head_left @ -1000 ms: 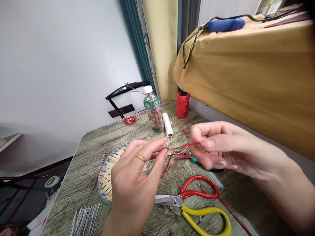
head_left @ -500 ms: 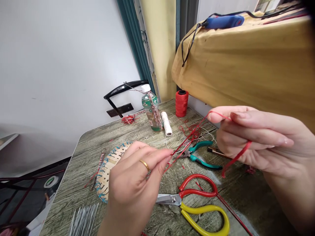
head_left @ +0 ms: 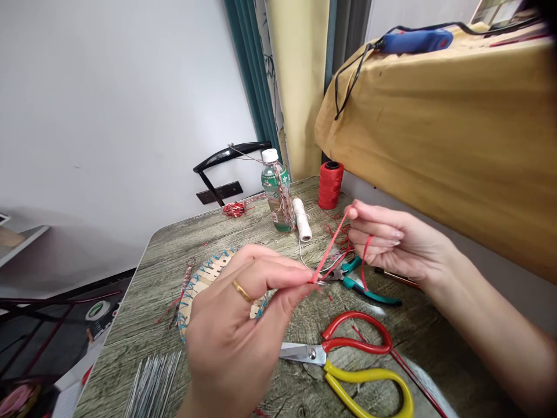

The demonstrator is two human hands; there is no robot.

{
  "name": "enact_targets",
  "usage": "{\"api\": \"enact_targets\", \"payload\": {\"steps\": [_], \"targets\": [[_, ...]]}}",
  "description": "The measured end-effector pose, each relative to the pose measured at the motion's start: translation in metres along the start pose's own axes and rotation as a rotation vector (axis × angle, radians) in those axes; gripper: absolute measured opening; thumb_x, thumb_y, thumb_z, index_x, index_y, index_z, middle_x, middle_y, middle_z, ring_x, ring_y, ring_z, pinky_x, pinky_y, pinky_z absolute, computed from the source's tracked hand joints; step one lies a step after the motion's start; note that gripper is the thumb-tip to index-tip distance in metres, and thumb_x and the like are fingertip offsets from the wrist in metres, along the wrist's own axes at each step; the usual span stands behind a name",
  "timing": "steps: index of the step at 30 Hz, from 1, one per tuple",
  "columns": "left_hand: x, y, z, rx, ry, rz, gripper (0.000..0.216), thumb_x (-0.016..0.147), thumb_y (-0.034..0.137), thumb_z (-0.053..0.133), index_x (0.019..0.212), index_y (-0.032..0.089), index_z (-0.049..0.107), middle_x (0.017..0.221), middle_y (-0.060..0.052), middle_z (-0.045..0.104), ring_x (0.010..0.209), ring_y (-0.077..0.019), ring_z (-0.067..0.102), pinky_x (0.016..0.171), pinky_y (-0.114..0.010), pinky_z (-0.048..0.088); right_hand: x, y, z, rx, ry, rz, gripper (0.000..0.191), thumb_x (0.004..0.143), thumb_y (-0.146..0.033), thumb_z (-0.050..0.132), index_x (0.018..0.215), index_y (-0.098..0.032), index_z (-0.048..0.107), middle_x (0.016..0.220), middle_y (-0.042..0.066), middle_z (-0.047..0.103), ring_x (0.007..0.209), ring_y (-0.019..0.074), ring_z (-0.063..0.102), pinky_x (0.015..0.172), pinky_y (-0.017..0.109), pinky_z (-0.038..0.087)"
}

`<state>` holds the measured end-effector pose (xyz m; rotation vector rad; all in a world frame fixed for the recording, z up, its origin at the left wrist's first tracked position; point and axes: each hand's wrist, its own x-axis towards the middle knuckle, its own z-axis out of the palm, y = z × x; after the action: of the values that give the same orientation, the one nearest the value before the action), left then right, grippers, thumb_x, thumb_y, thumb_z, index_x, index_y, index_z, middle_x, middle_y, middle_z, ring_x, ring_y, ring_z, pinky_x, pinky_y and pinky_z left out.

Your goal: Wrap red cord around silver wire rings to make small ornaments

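A red thread (head_left: 331, 244) runs taut between my two hands over the table. My left hand (head_left: 252, 313), with a gold ring on one finger, pinches its lower end; a small shiny tip pokes out past the fingertips, too small to name. My right hand (head_left: 383, 238) grips the upper part between thumb and forefinger, and a loose tail hangs below its fingers. Behind my left hand lies a round woven piece (head_left: 204, 281) edged in blue, partly hidden. Scissors (head_left: 324, 351) with one red and one yellow handle lie under the hands, beside teal-handled pliers (head_left: 352, 281).
A bottle (head_left: 277, 194) wrapped with cords, a white thread roll (head_left: 301, 220) and a red thread spool (head_left: 331, 187) stand or lie at the back. Thin metal wires (head_left: 153, 386) are bundled at the near left. A yellow cloth (head_left: 435, 116) drapes a raised surface on the right.
My right hand has moved left and closer to my left hand, so the thread between them is shorter and steeper. The view has shifted slightly.
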<state>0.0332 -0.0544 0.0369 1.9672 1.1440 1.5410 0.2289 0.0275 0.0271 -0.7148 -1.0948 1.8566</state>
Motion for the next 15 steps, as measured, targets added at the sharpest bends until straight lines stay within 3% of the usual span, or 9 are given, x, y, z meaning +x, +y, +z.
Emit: {"api": "enact_targets", "payload": {"steps": [3,7,13,15], "targets": [[-0.002,0.000,0.000,-0.018,0.068,0.040,0.036,0.071,-0.002,0.067,0.088,0.030,0.069,0.078,0.006,0.070,0.077,-0.0158,0.063,0.069,-0.033,0.048,0.010,0.018,-0.006,-0.089,-0.043,0.082,0.017,0.074,-0.030,0.066,0.068,-0.015,0.063,0.042,-0.013,0.017,0.040,0.0034,0.007,0.036,0.018,0.008],[-0.004,-0.003,0.000,-0.005,0.142,0.050,0.039,0.071,-0.001,0.068,0.090,0.032,0.071,0.083,0.006,0.072,0.078,-0.0176,0.064,0.074,-0.037,0.049,0.014,0.032,-0.007,-0.244,-0.098,0.152,0.023,0.075,-0.034,0.068,0.068,-0.013,0.062,0.044,-0.011,0.026,0.042,0.0041,0.011,0.041,0.022,0.007],[-0.005,-0.006,0.000,0.013,0.148,0.077,0.040,0.070,-0.001,0.070,0.091,0.033,0.071,0.082,0.007,0.072,0.077,-0.0167,0.064,0.073,-0.037,0.049,0.013,0.024,-0.009,-0.432,-0.151,0.156,0.027,0.076,-0.038,0.065,0.070,-0.012,0.062,0.052,-0.006,0.039,0.044,0.0049,0.019,0.043,0.023,0.011],[-0.004,-0.007,0.001,0.019,0.136,0.152,0.039,0.069,-0.003,0.069,0.092,0.029,0.071,0.080,0.006,0.072,0.073,-0.0164,0.064,0.068,-0.036,0.050,0.013,0.021,-0.010,-0.488,-0.155,0.136,0.028,0.077,-0.040,0.063,0.068,-0.013,0.060,0.055,-0.004,0.044,0.045,0.0055,0.025,0.044,0.022,0.016]]}}
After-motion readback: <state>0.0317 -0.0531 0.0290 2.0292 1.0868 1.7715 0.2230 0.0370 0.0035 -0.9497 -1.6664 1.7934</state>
